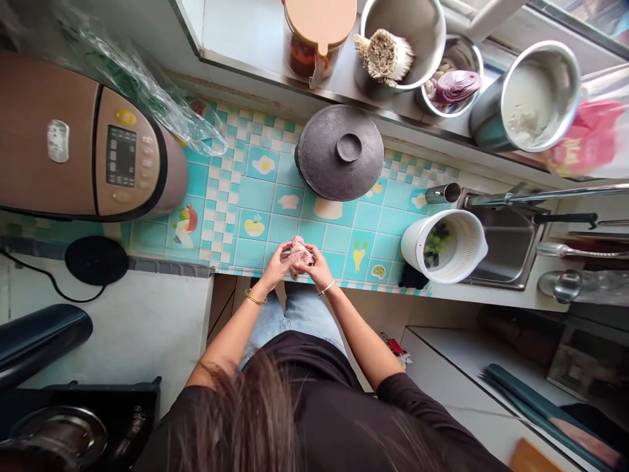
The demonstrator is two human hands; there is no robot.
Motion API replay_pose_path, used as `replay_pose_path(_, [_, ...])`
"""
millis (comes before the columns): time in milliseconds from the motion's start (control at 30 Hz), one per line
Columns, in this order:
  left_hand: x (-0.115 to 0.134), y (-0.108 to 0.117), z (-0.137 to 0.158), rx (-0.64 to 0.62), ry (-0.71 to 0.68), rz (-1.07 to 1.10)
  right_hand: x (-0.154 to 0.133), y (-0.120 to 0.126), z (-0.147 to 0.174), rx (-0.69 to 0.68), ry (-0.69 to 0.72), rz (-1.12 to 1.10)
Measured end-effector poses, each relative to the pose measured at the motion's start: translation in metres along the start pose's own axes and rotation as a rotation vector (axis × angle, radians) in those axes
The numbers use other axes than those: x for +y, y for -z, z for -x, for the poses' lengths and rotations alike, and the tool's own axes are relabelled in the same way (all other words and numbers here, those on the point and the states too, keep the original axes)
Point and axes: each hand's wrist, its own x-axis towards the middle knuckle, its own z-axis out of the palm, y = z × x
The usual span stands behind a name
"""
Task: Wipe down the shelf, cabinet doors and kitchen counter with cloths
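Note:
At the counter's front edge, both of my hands are on a small crumpled pink patterned cloth [297, 254]. My left hand [275, 265] pinches it from the left, with a gold bangle at the wrist. On the other side, my right hand [320, 267] grips it, a silver bracelet below. The cloth is bunched, and my fingers hide part of it. Beyond my hands stands a dark clay pot [319, 147] with its lid on.
A brown rice cooker [73, 144] stands left under a plastic bag [147, 85]. To the right, a white strainer basket [415, 246] with green pieces inside stands beside the sink [506, 229]. A jar [319, 26] and several steel containers line the shelf behind.

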Motion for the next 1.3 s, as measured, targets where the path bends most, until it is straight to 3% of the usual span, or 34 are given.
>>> replay_pose_path(67, [0.002,0.009,0.013,-0.059,-0.007,-0.067,-0.002,-0.004,0.009,0.018,-0.027,-0.021])
replay_pose_path(167, [0.001,0.022,0.027,-0.019,-0.043,-0.255,-0.005,-0.007,0.019,0.08,-0.034,-0.014])
replay_pose_path(333, [0.007,0.037,0.043,0.123,-0.34,-0.573,-0.011,-0.014,0.038,0.142,0.025,0.051])
replay_pose_path(467, [0.025,0.038,0.059,0.154,-0.506,-0.685,-0.018,-0.026,0.056,0.167,0.093,0.136])
replay_pose_path(633, [0.047,0.047,0.076,0.165,-0.565,-0.697,-0.031,-0.031,0.081,-0.093,0.245,0.547])
replay_pose_path(733, [0.054,0.059,0.088,0.109,-0.55,-0.753,-0.036,-0.02,0.092,-0.241,0.203,0.726])
replay_pose_path(900, [0.06,0.067,0.089,0.085,-0.425,-0.914,-0.046,0.023,0.093,-0.502,0.097,0.66])
replay_pose_path(933, [0.061,0.063,0.082,0.08,-0.405,-0.918,-0.05,0.033,0.087,-0.498,0.083,0.648])
replay_pose_path(1000, [0.062,0.052,0.06,0.083,-0.353,-0.933,-0.057,0.052,0.066,-0.311,0.095,0.689])
replay_pose_path(1133, [0.057,0.032,0.001,0.223,-0.269,-1.035,-0.053,0.069,0.015,0.231,0.129,0.785])
replay_pose_path(1233, [0.041,0.028,-0.026,0.361,-0.276,-1.071,-0.024,0.05,-0.007,0.605,0.176,0.815])
replay_pose_path(1300, [0.024,0.026,-0.029,0.344,-0.367,-1.071,0.001,0.021,-0.014,0.671,0.204,0.878])
